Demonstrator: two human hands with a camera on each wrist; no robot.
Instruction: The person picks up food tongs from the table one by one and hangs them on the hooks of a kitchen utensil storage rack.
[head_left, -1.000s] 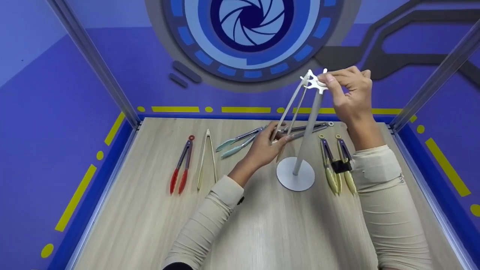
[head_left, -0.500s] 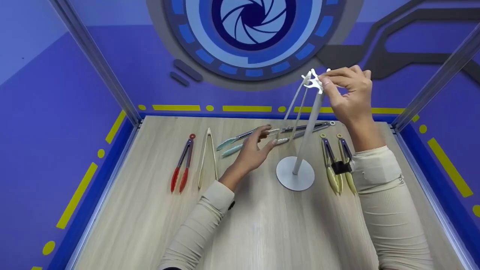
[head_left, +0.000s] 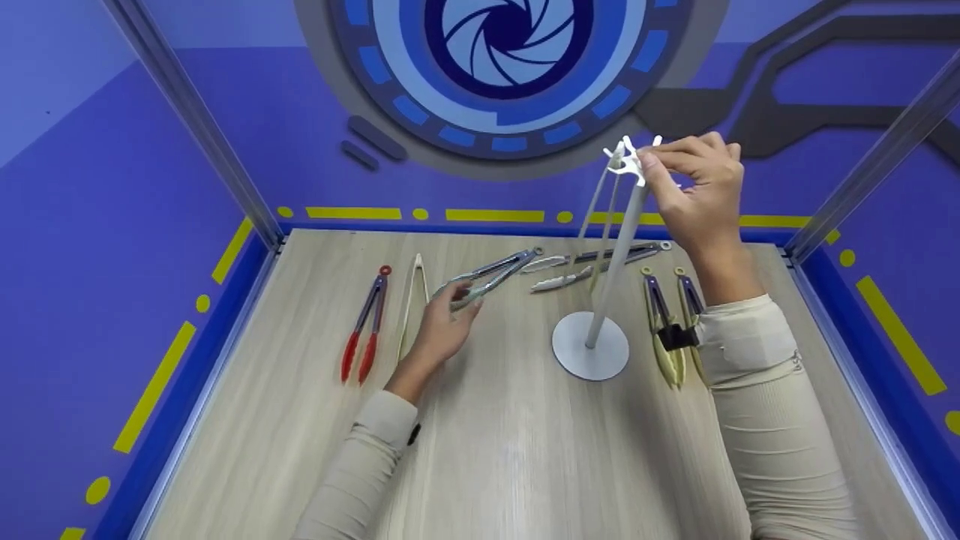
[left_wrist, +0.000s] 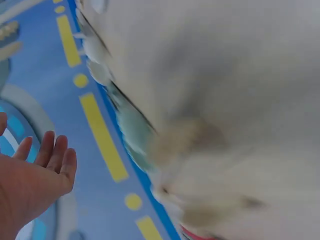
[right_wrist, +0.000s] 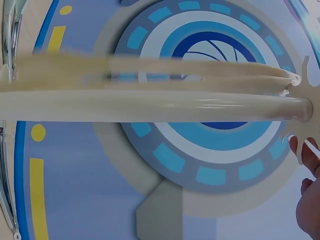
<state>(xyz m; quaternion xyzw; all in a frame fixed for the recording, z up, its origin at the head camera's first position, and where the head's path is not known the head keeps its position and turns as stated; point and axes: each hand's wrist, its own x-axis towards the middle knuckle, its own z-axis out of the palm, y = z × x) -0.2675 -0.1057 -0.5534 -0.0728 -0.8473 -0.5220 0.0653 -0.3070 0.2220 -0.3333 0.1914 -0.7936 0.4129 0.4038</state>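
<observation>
A: What is happening at the bench (head_left: 495, 457)?

B: A person works bare-handed at a pole stand (head_left: 617, 259), upright on a round base and topped with white hooks. One pair of cream tongs (right_wrist: 225, 69) hangs there by its joined end.

A: And the hands?

B: The right hand (head_left: 701, 180) pinches the hooked top between thumb and fingers. The left hand (head_left: 446, 326) is empty, fingers parted and slightly bent, at the tips of the teal tongs (head_left: 519, 260) lying on the bench.

A: Which step is this?

B: I judge it to be between pairs: one hung, others lying ready. The next move seems to call for the left hand to grip a pair near its joined end and lift it to a free hook, the right steadying the top.

A: What is unclear?

B: Whether the left hand touches the teal tips it covers; I cannot tell. Its wrist hides the lower end of another cream pair (head_left: 419, 264). The hanging pair's ends blur against silver tongs (head_left: 551, 283). The left wrist view is smeared; the right crops its hand.
</observation>
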